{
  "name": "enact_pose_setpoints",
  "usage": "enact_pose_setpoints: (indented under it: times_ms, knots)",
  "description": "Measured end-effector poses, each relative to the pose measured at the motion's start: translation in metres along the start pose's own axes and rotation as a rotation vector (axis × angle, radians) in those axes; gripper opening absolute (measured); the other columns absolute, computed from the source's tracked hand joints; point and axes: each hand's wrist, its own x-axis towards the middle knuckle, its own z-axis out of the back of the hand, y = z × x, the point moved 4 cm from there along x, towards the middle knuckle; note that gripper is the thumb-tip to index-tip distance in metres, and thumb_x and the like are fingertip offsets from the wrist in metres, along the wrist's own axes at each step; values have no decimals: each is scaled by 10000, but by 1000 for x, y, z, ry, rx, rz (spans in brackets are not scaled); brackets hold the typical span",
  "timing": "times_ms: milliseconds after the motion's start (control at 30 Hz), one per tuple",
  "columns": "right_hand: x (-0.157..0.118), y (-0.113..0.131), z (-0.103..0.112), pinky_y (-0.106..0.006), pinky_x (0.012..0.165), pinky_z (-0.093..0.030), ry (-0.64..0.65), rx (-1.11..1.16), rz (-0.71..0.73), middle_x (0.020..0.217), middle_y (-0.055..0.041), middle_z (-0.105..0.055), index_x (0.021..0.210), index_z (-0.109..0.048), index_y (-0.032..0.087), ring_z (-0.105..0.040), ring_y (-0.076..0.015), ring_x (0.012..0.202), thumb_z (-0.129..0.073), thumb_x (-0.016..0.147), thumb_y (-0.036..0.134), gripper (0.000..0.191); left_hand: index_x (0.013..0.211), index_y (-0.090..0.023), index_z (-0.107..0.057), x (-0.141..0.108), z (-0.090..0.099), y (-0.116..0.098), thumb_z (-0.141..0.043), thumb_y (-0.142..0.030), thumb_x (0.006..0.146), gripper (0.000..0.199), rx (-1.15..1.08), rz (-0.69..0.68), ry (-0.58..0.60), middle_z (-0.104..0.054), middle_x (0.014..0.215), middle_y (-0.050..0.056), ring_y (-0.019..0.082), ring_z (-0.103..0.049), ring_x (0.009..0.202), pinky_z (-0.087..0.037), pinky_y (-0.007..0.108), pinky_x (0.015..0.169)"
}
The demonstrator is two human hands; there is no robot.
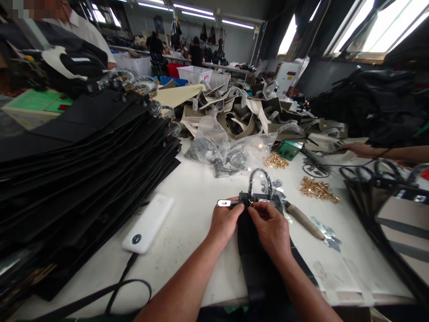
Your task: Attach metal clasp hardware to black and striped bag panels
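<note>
A black bag panel (256,259) lies in front of me, its lower end reaching the table's near edge. At its top stands an arched handle (251,180) wrapped in clear plastic. My left hand (224,222) is closed on a short black strap beside the panel's upper left edge; the strap's metal end plate (224,203) points left. My right hand (274,226) pinches a small gold-coloured fitting (250,203) just below the handle. Its exact shape is hidden by the fingertips. Right of the panel lies a tool with a worn handle (305,222).
Stacked black panels (83,134) fill the left side. A white power bank (149,223) with a cable lies nearby. Ahead are plastic bags (214,143), gold fittings (317,188), metal plates (326,235) and a green box (290,150). A co-worker's arm (389,152) reaches in from the right.
</note>
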Motion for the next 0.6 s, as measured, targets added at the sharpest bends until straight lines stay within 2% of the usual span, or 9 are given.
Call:
enact_pose_setpoints:
  times_ms: [200,367,467,600]
  knots:
    - [-3,5,5,-319,688,-512,-8,-44,-22,840,-63,-768,909,-750,207,-693,-239,747,-722,810,521,330,1054,-197,-787,0,1,-6,-704,-290,793,290,87,-78,-51,-780,832,39,243,-712,830,-544,325,734]
    - [-1,5,4,-323,709,-508,-7,-114,6,833,-43,-762,886,-731,223,-693,-223,735,-707,826,471,257,1048,-200,-787,-2,-2,-9,-676,-258,825,255,153,-175,9,-776,980,51,236,-697,927,-522,328,855]
    - [0,4,4,-325,718,-516,6,-108,22,830,-43,-749,909,-714,221,-690,-220,743,-698,833,452,244,1050,-211,-789,-3,-5,-9,-659,-247,838,251,180,-197,48,-769,981,43,229,-693,921,-518,318,844]
    - [3,4,4,-318,697,-514,28,-36,53,804,-30,-715,1066,-684,216,-660,-206,711,-676,843,429,309,1035,-208,-790,-1,-6,-5,-667,-258,822,251,126,-154,34,-779,980,48,239,-705,888,-534,312,768]
